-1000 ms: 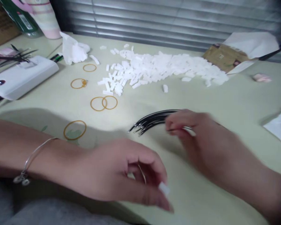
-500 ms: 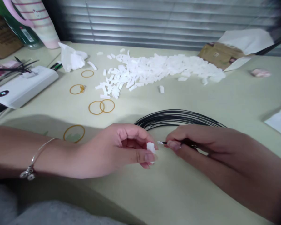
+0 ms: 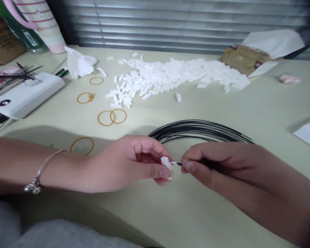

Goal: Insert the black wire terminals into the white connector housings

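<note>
Between thumb and fingers, my left hand (image 3: 142,163) pinches a small white plastic connector housing (image 3: 165,162). From the right, my right hand (image 3: 212,165) grips a thin black wire (image 3: 180,164) close to its end. A shiny metal terminal (image 3: 174,163) tips the wire and meets the right side of the housing; whether it is inside cannot be made out. Behind both hands lies a coil of black wires (image 3: 196,127), partly hidden by my right hand.
A heap of white housings (image 3: 170,75) spreads along the back. Yellow rubber bands (image 3: 105,118) lie at left, near a white power bank (image 3: 28,96) and crumpled tissue (image 3: 80,62). A striped tumbler (image 3: 45,26) stands back left; a brown tissue pack (image 3: 244,58) lies back right.
My right hand has moved slightly left, bringing the wire's metal tip up to the housing. The housing has tilted a little in my left hand.
</note>
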Motion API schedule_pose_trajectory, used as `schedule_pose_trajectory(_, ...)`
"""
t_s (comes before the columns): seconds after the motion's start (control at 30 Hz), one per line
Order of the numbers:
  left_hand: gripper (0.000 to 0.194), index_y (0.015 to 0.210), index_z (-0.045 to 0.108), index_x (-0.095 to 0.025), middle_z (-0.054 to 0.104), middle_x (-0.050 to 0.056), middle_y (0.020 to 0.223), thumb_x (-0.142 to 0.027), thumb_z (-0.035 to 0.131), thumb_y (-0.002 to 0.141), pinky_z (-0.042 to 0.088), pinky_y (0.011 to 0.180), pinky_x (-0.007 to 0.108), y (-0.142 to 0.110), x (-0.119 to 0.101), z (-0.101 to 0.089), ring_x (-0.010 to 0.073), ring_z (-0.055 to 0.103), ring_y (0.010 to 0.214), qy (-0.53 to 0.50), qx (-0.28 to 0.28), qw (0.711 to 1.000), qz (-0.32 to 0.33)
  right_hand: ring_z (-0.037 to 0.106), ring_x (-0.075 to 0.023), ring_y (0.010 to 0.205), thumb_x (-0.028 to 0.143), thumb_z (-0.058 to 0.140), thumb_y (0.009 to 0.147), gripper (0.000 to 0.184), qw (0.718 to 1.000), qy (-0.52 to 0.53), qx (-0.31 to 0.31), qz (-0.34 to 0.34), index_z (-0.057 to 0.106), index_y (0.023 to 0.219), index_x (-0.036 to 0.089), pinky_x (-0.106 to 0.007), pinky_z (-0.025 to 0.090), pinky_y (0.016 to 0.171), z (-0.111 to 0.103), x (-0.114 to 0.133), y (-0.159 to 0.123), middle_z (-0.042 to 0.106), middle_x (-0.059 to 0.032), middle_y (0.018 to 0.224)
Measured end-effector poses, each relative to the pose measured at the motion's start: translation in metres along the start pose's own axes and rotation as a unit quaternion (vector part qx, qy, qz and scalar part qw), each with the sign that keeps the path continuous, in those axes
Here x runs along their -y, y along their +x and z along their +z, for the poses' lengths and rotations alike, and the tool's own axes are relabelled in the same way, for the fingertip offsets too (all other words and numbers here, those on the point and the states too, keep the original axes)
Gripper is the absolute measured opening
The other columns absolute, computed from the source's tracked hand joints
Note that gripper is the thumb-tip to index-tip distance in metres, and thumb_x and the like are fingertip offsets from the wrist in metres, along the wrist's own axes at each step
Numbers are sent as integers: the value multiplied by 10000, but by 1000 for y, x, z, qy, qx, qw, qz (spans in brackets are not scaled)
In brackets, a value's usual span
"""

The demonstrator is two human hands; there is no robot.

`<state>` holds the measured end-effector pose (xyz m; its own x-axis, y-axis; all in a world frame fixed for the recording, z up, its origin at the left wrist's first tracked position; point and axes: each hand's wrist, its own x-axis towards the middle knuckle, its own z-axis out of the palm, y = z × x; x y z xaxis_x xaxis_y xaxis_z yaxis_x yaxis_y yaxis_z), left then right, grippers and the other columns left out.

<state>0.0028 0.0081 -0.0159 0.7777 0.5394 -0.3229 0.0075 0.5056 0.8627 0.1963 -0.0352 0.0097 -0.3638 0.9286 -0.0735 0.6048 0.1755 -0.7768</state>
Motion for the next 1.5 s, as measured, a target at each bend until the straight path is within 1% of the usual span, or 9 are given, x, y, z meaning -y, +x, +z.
schedule_pose_trajectory(0.13,73,773,589,-131,636,-41,684,-69,611,742,494,652,170,0,0,1,44,603,631,10,3,1000,-4,391,-75,389,245,459,764,203,1000,9,-2,7,554,585,232,-145,317,304,2,0,-1,443,49,459)
schedule_pose_trajectory(0.43,52,776,580,-139,622,-34,675,-129,626,754,495,635,182,-3,1,1,54,591,615,37,0,999,0,403,-97,368,257,466,692,162,999,29,-10,23,572,570,246,-176,325,282,5,3,1,447,46,440)
schedule_pose_trajectory(0.63,39,791,580,-143,577,-38,699,-128,600,762,480,634,169,-3,1,3,47,551,629,81,1,997,17,399,-93,376,301,471,723,206,996,47,17,76,578,557,241,-167,322,284,5,0,0,440,38,450)
schedule_pose_trajectory(0.77,21,798,591,-151,566,-47,720,-154,581,780,467,631,149,-3,-1,2,37,526,633,104,13,994,24,402,-89,381,322,459,749,230,997,40,9,69,581,571,243,-158,315,280,6,-3,-1,445,38,458)
schedule_pose_trajectory(0.97,91,792,584,-154,579,-38,695,-203,522,836,453,683,168,-1,-3,0,54,553,678,164,8,986,23,420,-97,364,296,479,707,178,997,24,-3,74,586,572,250,-169,321,272,5,-1,-1,496,44,446)
schedule_pose_trajectory(1.17,104,742,574,-142,589,-25,689,-176,527,827,479,667,190,0,-6,3,62,570,645,127,8,992,-15,457,-93,345,226,466,683,197,996,-3,-86,6,578,522,247,-174,344,285,9,5,1,539,47,422)
schedule_pose_trajectory(1.23,99,742,576,-142,586,-27,678,-179,533,823,479,663,190,-1,-6,3,61,567,634,128,4,992,-16,452,-94,343,226,462,686,207,996,-6,-92,-2,579,517,242,-179,344,285,10,6,3,531,42,414)
schedule_pose_trajectory(1.3,95,751,582,-143,588,-26,681,-189,537,821,481,662,190,-2,-6,3,62,568,636,131,3,991,-16,436,-91,340,231,470,683,204,997,-1,-81,9,576,509,236,-178,327,278,10,7,4,514,40,408)
schedule_pose_trajectory(1.5,113,745,583,-150,589,-27,684,-215,537,825,479,660,179,-3,-5,2,62,567,641,145,3,989,-20,417,-86,381,279,472,684,193,995,9,-27,94,570,528,222,-169,321,317,8,6,0,497,44,434)
